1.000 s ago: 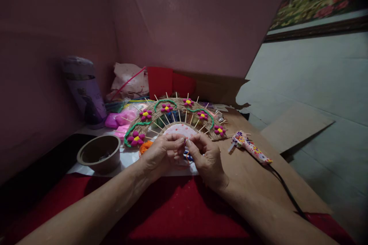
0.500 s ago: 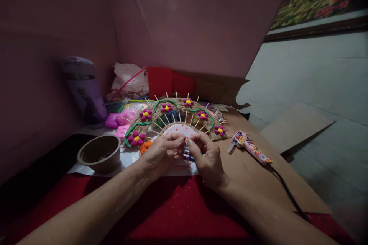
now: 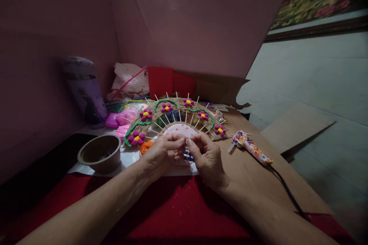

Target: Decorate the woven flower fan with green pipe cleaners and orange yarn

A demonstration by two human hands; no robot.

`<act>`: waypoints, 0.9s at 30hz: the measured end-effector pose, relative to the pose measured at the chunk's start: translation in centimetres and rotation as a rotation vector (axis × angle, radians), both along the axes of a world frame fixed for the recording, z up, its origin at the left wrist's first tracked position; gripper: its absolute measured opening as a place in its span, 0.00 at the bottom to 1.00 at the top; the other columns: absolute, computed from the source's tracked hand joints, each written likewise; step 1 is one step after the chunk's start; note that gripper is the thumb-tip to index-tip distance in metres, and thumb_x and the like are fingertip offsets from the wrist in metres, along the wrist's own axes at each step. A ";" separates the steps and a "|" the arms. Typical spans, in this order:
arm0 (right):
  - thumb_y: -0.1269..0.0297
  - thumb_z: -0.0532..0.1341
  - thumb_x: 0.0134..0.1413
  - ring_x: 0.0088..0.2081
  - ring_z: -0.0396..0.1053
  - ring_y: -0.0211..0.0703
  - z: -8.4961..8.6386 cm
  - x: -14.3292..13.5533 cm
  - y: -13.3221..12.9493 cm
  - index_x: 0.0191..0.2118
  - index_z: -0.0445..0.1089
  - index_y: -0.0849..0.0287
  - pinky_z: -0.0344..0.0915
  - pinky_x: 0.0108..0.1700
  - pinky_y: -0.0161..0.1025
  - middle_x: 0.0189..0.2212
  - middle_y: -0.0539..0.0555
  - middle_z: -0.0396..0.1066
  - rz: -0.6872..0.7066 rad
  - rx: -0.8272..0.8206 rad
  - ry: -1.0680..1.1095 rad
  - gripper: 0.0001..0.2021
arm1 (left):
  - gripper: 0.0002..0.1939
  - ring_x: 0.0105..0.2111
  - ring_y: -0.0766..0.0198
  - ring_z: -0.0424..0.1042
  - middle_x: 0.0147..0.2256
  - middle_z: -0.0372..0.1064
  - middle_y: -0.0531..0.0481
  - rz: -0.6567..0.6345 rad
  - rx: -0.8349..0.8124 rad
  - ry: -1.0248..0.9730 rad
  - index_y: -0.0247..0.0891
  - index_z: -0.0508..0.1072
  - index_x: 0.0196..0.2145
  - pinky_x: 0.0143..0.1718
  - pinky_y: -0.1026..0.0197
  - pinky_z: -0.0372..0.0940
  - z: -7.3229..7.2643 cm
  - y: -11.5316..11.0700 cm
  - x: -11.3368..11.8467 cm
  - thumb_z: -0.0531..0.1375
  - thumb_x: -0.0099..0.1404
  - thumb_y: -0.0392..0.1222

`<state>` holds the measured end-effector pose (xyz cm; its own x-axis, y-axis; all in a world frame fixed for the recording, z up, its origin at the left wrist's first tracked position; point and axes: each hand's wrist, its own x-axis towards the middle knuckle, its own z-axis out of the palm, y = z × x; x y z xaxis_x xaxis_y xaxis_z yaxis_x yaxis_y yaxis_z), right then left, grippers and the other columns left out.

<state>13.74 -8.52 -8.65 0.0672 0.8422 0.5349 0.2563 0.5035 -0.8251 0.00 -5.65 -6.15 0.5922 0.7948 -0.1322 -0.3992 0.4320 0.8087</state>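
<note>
My left hand (image 3: pixel 165 151) and my right hand (image 3: pixel 206 159) meet in front of me, thumbs and forefingers pinched close together. Between them runs a thin strand of orange yarn (image 3: pixel 188 157), dangling below the fingertips; its pinched end is mostly hidden. Beside my left wrist lies a ball of orange yarn (image 3: pixel 146 146). Just behind the hands is a fan-shaped craft piece (image 3: pixel 179 103), wrapped in twine over thin sticks, with magenta flowers and green cord on it. A dotted pale half-circle (image 3: pixel 178 130) fills its centre. Something blue and white (image 3: pixel 189 155) shows under the fingers.
A brown bowl (image 3: pixel 99 153) stands left, near a purple tumbler (image 3: pixel 87 92). Pink bagged material (image 3: pixel 122 118) lies behind. To the right, a flower-patterned glue gun (image 3: pixel 251 148) with a black cord rests on brown cardboard (image 3: pixel 244 180). Red cloth (image 3: pixel 172 210) covers the near edge.
My fingertips have shifted only slightly at the pinch. Both arms and the things around them stay in place.
</note>
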 end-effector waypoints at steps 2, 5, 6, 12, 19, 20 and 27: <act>0.61 0.57 0.57 0.25 0.68 0.38 0.1 0.0 0.0 0.30 0.64 0.59 0.64 0.28 0.34 0.24 0.50 0.68 0.007 0.001 -0.003 0.07 | 0.07 0.19 0.72 0.60 0.21 0.63 0.54 0.001 -0.001 -0.002 0.33 0.69 0.28 0.25 0.62 0.64 0.0 0.0 0.0 0.64 0.53 0.37; 0.62 0.57 0.57 0.25 0.68 0.38 0.1 0.0 -0.1 0.30 0.64 0.58 0.64 0.28 0.34 0.23 0.49 0.68 0.013 0.000 -0.021 0.07 | 0.08 0.19 0.72 0.60 0.21 0.62 0.54 0.003 -0.010 -0.001 0.33 0.69 0.28 0.25 0.61 0.64 -0.1 0.1 0.0 0.65 0.53 0.37; 0.62 0.56 0.57 0.25 0.68 0.38 0.1 0.1 -0.1 0.31 0.64 0.58 0.64 0.28 0.34 0.23 0.49 0.68 0.012 -0.002 -0.030 0.07 | 0.08 0.19 0.72 0.60 0.21 0.62 0.54 -0.001 -0.010 -0.004 0.33 0.69 0.28 0.25 0.61 0.64 -0.1 0.1 0.0 0.65 0.53 0.37; 0.61 0.56 0.57 0.26 0.67 0.38 0.1 0.2 0.0 0.33 0.64 0.59 0.64 0.28 0.34 0.25 0.50 0.69 -0.006 -0.019 -0.074 0.07 | 0.09 0.18 0.73 0.59 0.20 0.61 0.54 -0.002 -0.004 -0.008 0.33 0.69 0.28 0.23 0.64 0.62 -0.2 0.2 0.0 0.65 0.52 0.39; 0.61 0.56 0.57 0.26 0.66 0.37 0.0 0.2 0.0 0.31 0.64 0.58 0.63 0.28 0.35 0.24 0.49 0.67 -0.008 -0.023 -0.038 0.07 | 0.09 0.17 0.74 0.57 0.20 0.60 0.56 -0.017 0.009 -0.008 0.33 0.69 0.27 0.25 0.62 0.62 0.0 0.1 0.0 0.65 0.53 0.39; 0.61 0.56 0.57 0.25 0.66 0.37 0.0 0.2 0.0 0.31 0.64 0.58 0.63 0.28 0.35 0.24 0.49 0.67 -0.005 -0.024 -0.037 0.07 | 0.09 0.17 0.74 0.57 0.20 0.60 0.55 -0.015 0.009 -0.010 0.33 0.69 0.27 0.24 0.63 0.61 0.0 0.1 0.0 0.65 0.53 0.39; 0.62 0.56 0.57 0.25 0.65 0.37 0.1 0.1 -0.1 0.31 0.64 0.58 0.63 0.28 0.35 0.23 0.49 0.67 -0.005 -0.016 -0.050 0.07 | 0.09 0.18 0.73 0.58 0.20 0.61 0.55 -0.011 0.000 -0.011 0.33 0.69 0.26 0.24 0.63 0.62 0.0 0.1 0.0 0.66 0.52 0.39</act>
